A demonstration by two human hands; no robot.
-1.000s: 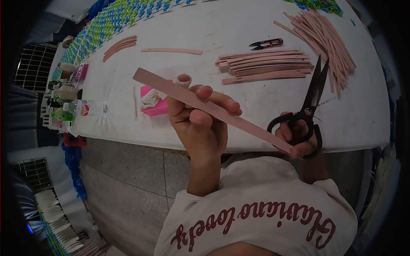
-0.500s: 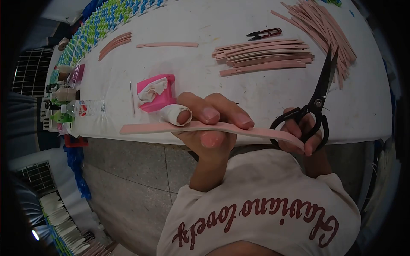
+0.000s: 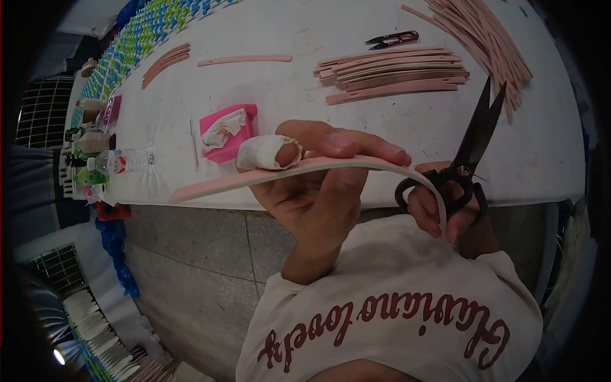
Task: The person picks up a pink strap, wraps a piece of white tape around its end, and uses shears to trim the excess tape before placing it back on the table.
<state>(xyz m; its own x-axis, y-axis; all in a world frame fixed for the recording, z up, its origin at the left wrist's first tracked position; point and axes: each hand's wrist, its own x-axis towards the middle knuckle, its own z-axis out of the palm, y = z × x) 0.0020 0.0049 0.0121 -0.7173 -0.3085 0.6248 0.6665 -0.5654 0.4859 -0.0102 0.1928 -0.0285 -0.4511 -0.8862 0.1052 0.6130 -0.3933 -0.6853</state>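
a white table (image 3: 382, 137), scuffed and marked, fills the upper half of the frame, its near edge running across the middle. below it at lower left lies a grey tiled floor (image 3: 191, 254). rows of green and blue clips (image 3: 137, 38) run along the table's upper left edge. a loose heap of pink strips (image 3: 490, 38) lies at upper right, with a neater stack of strips (image 3: 394, 76) just left of it. the left hand (image 3: 318, 191), centre frame, grips a long pink strip (image 3: 210, 186) between its bandaged thumb (image 3: 264, 153) and closed fingers; the strip sits above the table's near edge and bends down at the right. the right hand (image 3: 445, 213) has its fingers closed through the handles of black scissors (image 3: 474, 140), blades slightly apart and pointing up, and touches the strip's end. a pink tissue pack (image 3: 226, 130), a water bottle (image 3: 124, 160) and thread snips (image 3: 391, 39) rest on the table.
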